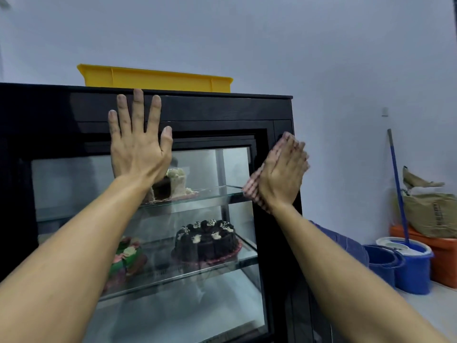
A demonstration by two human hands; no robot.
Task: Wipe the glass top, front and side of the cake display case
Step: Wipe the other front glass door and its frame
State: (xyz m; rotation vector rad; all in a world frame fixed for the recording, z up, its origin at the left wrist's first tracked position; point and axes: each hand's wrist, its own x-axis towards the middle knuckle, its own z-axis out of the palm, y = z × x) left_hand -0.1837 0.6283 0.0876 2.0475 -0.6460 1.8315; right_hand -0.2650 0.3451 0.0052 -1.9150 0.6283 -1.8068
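Note:
The black cake display case (210, 112) fills the left and middle, its glass front (217, 288) showing shelves with cakes. My left hand (138, 144) lies flat with fingers spread against the upper front, across the dark frame and the top of the glass. My right hand (284, 174) is pressed flat on a checked cloth (252, 188) against the case's right front edge; it is blurred by motion. The cloth shows only at the hand's left and lower rim.
A yellow tray (153, 79) sits on top of the case. A chocolate cake (207, 241) and a decorated cake (126, 258) are on the lower shelf, a cut cake (173, 184) above. Right: blue mop buckets (408, 266), mop handle (397, 179), orange box (445, 258), sack (430, 209).

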